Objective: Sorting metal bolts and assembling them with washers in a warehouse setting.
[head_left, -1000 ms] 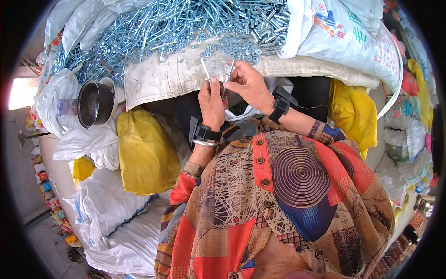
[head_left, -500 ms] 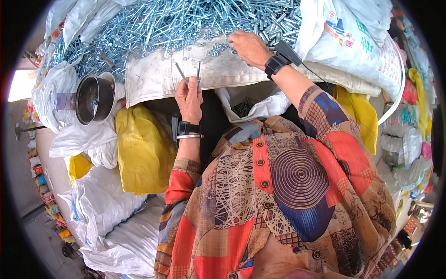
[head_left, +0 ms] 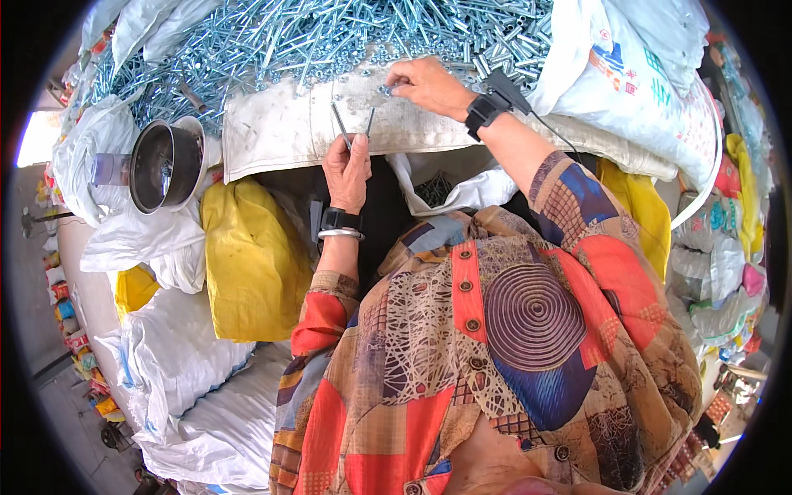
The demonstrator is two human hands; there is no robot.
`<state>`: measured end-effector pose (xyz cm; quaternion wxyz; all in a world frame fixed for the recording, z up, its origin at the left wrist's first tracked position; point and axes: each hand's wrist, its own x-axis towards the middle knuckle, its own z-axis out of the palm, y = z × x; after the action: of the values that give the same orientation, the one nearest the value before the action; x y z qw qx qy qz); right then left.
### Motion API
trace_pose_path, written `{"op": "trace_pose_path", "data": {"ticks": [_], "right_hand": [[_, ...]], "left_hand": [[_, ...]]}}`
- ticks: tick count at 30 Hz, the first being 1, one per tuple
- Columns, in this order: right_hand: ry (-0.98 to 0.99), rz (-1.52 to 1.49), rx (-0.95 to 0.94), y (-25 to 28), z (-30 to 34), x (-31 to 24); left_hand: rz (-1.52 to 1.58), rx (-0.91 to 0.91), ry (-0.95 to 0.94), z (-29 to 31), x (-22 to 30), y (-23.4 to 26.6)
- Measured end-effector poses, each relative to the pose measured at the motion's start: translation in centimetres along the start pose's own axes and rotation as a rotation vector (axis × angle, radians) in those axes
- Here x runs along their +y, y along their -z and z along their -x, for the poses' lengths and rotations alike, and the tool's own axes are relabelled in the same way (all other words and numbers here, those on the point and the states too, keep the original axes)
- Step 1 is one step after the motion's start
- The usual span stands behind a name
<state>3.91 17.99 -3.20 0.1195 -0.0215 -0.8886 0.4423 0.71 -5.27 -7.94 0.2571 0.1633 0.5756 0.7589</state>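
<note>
My left hand (head_left: pixel 347 175) is closed around the lower ends of two thin metal rods (head_left: pixel 341 125), which stick up from the fingers in a narrow V. My right hand (head_left: pixel 431 89) hovers over the front of the metal heap with thumb and forefinger pinched together on a small metal nut (head_left: pixel 386 90). Loose nuts (head_left: pixel 318 73) are scattered along the heap's near edge, just beyond both hands. Behind them spreads a big pile of shiny rods (head_left: pixel 330 29). Short metal sleeves (head_left: pixel 516 51) lie at its right side.
A pale cloth (head_left: pixel 272 132) covers the near edge of the work surface. A dark metal pot (head_left: pixel 165 169) stands at the left. Yellow sacks (head_left: pixel 252 272) hang below on both sides. An open white sack (head_left: pixel 474 191) with metal pieces sits between my knees. A printed white sack (head_left: pixel 652 99) is at the right.
My right hand has moved a little left, away from the scattered nuts, with its fingertips pinched. My left hand has shifted slightly right with the two rods still in it.
</note>
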Motion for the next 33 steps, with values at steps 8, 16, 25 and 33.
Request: {"op": "trace_pose_path", "data": {"ticks": [8, 16, 25, 33], "right_hand": [[0.064, 0.406, 0.050, -1.8, 0.1, 0.8], [0.198, 0.314, 0.066, -1.2, 0.9, 1.2], [-0.046, -0.075, 0.182, -1.4, 2.0, -0.7], [0.197, 0.256, 0.143, -1.0, 2.7, 1.0]], "left_hand": [[0.003, 0.004, 0.007, 0.1, 0.0, -0.3], [-0.033, -0.006, -0.001, -0.4, 0.0, -0.4], [-0.200, 0.006, -0.052, -0.9, -0.9, -0.1], [-0.328, 0.023, -0.105, -1.1, -1.7, -0.3]]}}
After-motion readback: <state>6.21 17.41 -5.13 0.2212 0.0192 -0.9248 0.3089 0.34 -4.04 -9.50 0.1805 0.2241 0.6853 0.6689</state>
